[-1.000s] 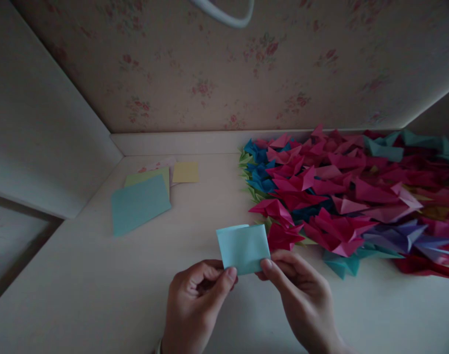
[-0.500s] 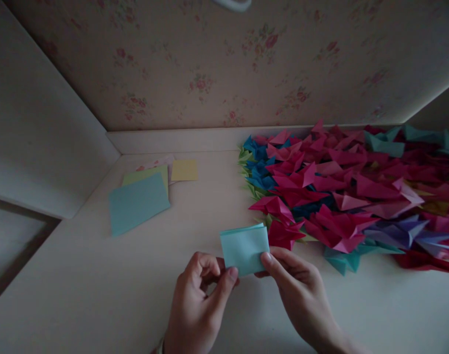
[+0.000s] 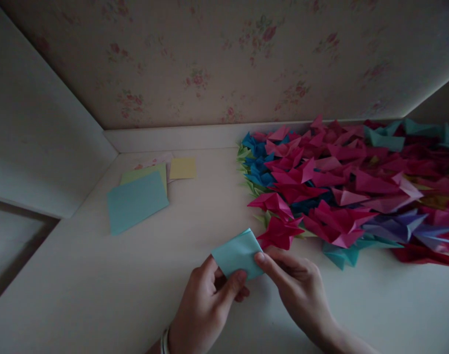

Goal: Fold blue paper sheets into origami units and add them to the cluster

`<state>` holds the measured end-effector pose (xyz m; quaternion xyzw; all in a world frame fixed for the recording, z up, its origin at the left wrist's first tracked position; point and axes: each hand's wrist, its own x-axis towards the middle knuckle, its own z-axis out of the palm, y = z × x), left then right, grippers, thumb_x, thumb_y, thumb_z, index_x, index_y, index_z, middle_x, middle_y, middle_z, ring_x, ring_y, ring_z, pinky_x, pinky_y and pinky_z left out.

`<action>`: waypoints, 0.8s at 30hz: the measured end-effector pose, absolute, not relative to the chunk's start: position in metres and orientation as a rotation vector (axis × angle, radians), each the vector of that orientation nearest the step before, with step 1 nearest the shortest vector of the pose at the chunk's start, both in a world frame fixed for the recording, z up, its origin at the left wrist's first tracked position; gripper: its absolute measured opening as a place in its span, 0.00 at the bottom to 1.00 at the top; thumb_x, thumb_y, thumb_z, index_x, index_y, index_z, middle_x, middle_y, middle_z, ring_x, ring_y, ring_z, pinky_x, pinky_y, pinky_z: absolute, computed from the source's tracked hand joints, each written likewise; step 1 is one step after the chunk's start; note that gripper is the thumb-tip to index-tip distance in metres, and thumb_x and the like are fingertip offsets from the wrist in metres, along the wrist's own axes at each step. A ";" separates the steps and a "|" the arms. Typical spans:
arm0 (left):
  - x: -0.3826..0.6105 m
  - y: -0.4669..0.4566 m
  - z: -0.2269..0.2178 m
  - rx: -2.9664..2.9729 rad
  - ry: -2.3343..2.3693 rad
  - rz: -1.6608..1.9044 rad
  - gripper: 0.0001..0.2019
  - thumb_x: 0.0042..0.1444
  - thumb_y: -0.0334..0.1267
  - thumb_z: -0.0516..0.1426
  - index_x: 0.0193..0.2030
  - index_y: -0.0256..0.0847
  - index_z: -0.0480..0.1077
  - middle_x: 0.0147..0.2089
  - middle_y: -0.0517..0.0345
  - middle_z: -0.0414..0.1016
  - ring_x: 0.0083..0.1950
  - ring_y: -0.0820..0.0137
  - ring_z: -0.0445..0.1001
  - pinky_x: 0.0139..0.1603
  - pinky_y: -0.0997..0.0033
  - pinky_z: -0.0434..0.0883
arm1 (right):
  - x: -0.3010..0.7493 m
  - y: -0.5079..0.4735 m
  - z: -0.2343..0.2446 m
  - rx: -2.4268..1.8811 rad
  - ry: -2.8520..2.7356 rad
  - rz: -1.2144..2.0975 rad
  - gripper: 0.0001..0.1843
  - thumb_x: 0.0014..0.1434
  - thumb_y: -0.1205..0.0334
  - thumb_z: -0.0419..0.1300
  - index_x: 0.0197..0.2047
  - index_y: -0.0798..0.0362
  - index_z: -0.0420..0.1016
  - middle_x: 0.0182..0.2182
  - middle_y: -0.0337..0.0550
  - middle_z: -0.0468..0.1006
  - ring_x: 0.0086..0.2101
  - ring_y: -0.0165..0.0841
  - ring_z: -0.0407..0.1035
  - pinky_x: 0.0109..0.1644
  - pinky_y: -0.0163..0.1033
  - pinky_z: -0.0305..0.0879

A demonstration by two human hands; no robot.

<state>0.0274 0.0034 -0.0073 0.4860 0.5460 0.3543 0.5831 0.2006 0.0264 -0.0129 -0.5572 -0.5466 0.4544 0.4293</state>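
Right, we hold the slip (image 3: 236, 254), pale blue, folded and tilted, just off the near left corner of the pile (image 3: 331, 182). Our left hand (image 3: 211, 300) pinches its lower edge, thumb on top, fingers behind; our right hand (image 3: 296, 280), nearer the pile, nips its right side, thumb pressed down. Well left of the pile lie a blue sheet (image 3: 138, 202), a green sheet (image 3: 145, 172) and a yellow note (image 3: 183, 168).

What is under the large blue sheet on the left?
A green sheet shows past its far edge, with a pale patterned sheet showing beyond that. Whatever else the blue sheet covers can't be seen.
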 end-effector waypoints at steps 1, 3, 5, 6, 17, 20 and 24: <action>0.028 0.003 -0.007 1.126 1.268 0.819 0.13 0.64 0.48 0.58 0.41 0.38 0.71 0.30 0.53 0.82 0.32 0.66 0.82 0.33 0.71 0.76 | 0.201 0.027 -0.014 -1.390 -1.360 1.141 0.18 0.59 0.52 0.65 0.23 0.53 0.79 0.19 0.38 0.75 0.22 0.30 0.67 0.25 0.31 0.61; 0.028 0.002 -0.007 1.132 1.272 0.809 0.13 0.63 0.48 0.58 0.40 0.38 0.71 0.30 0.54 0.81 0.31 0.66 0.81 0.32 0.72 0.76 | 0.201 0.027 -0.016 -1.386 -1.354 1.150 0.18 0.60 0.51 0.64 0.24 0.53 0.79 0.20 0.39 0.76 0.23 0.31 0.68 0.26 0.32 0.62; 0.026 0.002 -0.005 1.153 1.300 0.833 0.14 0.63 0.48 0.59 0.43 0.38 0.71 0.32 0.54 0.81 0.32 0.67 0.80 0.32 0.73 0.75 | 0.201 0.026 -0.016 -1.384 -1.363 1.135 0.17 0.60 0.51 0.64 0.25 0.53 0.80 0.21 0.39 0.76 0.24 0.31 0.68 0.26 0.32 0.62; 0.024 0.003 -0.003 1.158 1.326 0.865 0.15 0.62 0.48 0.60 0.47 0.39 0.71 0.35 0.54 0.82 0.33 0.67 0.80 0.33 0.73 0.75 | 0.201 0.026 -0.016 -1.381 -1.380 1.123 0.17 0.60 0.51 0.64 0.25 0.53 0.80 0.20 0.39 0.76 0.23 0.31 0.68 0.26 0.32 0.62; 0.010 0.013 0.003 1.510 1.443 0.973 0.09 0.64 0.41 0.59 0.43 0.43 0.79 0.39 0.56 0.84 0.38 0.68 0.81 0.40 0.73 0.75 | 0.198 0.022 -0.013 -1.353 -1.841 1.196 0.21 0.63 0.48 0.61 0.26 0.53 0.79 0.21 0.41 0.77 0.23 0.32 0.69 0.26 0.35 0.59; 0.010 0.013 0.004 1.483 1.444 0.997 0.08 0.64 0.41 0.59 0.38 0.42 0.78 0.31 0.59 0.81 0.30 0.71 0.78 0.32 0.77 0.73 | 0.197 0.022 -0.013 -1.328 -1.819 1.245 0.21 0.64 0.48 0.60 0.27 0.54 0.79 0.21 0.40 0.76 0.24 0.32 0.68 0.27 0.35 0.59; 0.009 0.012 0.005 1.460 1.524 1.033 0.09 0.64 0.42 0.59 0.36 0.42 0.76 0.28 0.61 0.79 0.27 0.72 0.76 0.28 0.78 0.70 | 0.196 0.024 -0.009 -1.283 -1.724 1.431 0.24 0.66 0.46 0.57 0.28 0.55 0.79 0.21 0.40 0.74 0.24 0.31 0.66 0.26 0.33 0.58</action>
